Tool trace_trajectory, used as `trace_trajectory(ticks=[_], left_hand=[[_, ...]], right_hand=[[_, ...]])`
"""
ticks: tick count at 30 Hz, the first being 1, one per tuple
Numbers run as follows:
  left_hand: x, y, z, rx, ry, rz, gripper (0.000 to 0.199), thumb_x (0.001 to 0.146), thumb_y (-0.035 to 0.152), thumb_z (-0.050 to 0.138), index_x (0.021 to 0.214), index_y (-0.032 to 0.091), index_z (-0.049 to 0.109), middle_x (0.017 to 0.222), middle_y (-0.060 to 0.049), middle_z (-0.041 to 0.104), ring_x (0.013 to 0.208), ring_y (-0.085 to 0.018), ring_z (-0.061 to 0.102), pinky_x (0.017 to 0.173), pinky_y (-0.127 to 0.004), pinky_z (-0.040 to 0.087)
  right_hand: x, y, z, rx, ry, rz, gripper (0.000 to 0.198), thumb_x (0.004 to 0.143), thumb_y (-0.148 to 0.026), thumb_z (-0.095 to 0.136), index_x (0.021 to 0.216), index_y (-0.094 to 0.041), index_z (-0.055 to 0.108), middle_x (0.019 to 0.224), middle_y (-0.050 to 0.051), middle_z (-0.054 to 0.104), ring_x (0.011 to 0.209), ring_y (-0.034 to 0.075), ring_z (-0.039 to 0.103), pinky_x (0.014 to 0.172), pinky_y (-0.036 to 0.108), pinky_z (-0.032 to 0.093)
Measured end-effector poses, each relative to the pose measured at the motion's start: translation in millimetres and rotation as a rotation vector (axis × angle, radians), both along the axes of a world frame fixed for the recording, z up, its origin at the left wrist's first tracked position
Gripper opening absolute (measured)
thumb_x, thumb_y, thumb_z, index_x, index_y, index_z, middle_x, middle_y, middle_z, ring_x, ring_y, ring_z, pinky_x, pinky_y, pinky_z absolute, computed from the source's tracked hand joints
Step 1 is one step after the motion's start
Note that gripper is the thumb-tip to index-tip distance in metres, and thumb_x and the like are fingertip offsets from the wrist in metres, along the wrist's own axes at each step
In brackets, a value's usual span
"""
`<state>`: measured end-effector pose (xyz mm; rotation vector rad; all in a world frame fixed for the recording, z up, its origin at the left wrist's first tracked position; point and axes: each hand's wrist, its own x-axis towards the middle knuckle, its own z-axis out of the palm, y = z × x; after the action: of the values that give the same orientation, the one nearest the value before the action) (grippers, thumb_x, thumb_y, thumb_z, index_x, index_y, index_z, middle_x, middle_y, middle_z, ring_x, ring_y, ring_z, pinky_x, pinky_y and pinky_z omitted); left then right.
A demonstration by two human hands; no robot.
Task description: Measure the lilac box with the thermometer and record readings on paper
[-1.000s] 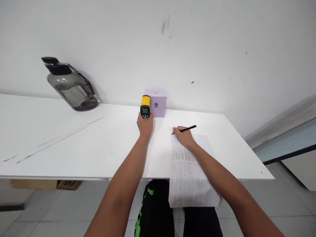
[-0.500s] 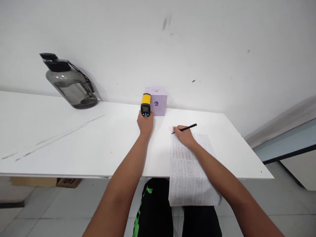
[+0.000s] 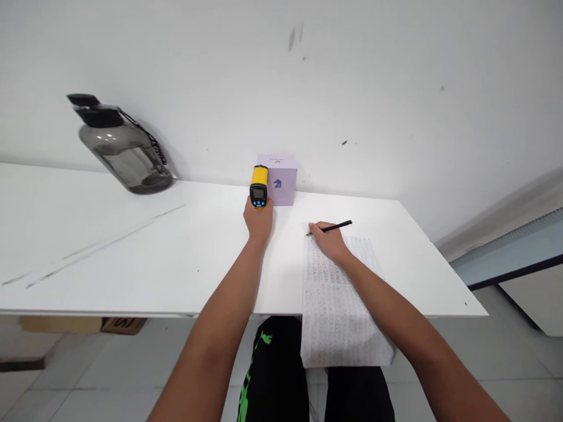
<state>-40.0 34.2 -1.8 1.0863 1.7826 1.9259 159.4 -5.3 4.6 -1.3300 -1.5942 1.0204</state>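
Note:
My left hand (image 3: pixel 258 220) is wrapped round the handle of a yellow and black infrared thermometer (image 3: pixel 260 177), its small screen and blue buttons facing me. Right behind it a lilac box (image 3: pixel 284 186) with a dark horse-head print stands against the wall. In my right hand (image 3: pixel 329 239) is a slim black pen (image 3: pixel 338 226), tip down at the top left of a sheet of paper (image 3: pixel 343 328). Dense rows of handwriting cover the sheet, which hangs over the table's front edge. My right forearm hides part of it.
A large grey see-through water bottle (image 3: pixel 127 155) with a black lid stands at the back left, partly filled. The white table (image 3: pixel 132 252) meets the wall behind and ends on the right. A cardboard box (image 3: pixel 83 324) lies on the floor below.
The view has shifted very slightly. Both hands keep their holds, and the pen tip sits in nearly the same spot at the top of the paper.

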Motion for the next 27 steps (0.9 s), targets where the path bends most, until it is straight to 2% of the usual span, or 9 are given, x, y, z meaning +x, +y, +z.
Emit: trace_trajectory(ticks=[18,27], left_hand=[[2.1,-3.2,4.7,0.007,-0.030,-0.011,0.022,0.076,0.035,0.065,0.092,0.020,0.065,0.083,-0.004,0.065,0.079,-0.017,0.060,0.077,-0.031,0.048],[0.0,1.4,-1.0,0.042,-0.036,-0.003,0.024,0.074,0.034,0.068,0.093,0.020,0.065,0.082,-0.003,0.064,0.078,-0.017,0.059,0.077,-0.030,0.047]], right_hand=[[-0.6,1.9,-2.8,0.005,-0.029,-0.013,0.035,0.082,-0.048,0.056,0.061,-0.020,0.059,0.052,-0.003,0.048,0.051,0.014,0.042,0.051,0.029,0.032],[0.3,2.7,-5.4,0.045,-0.004,-0.028,0.037,0.083,-0.050,0.055,0.061,-0.020,0.060,0.051,-0.003,0.047,0.051,0.014,0.042,0.054,0.029,0.034]])
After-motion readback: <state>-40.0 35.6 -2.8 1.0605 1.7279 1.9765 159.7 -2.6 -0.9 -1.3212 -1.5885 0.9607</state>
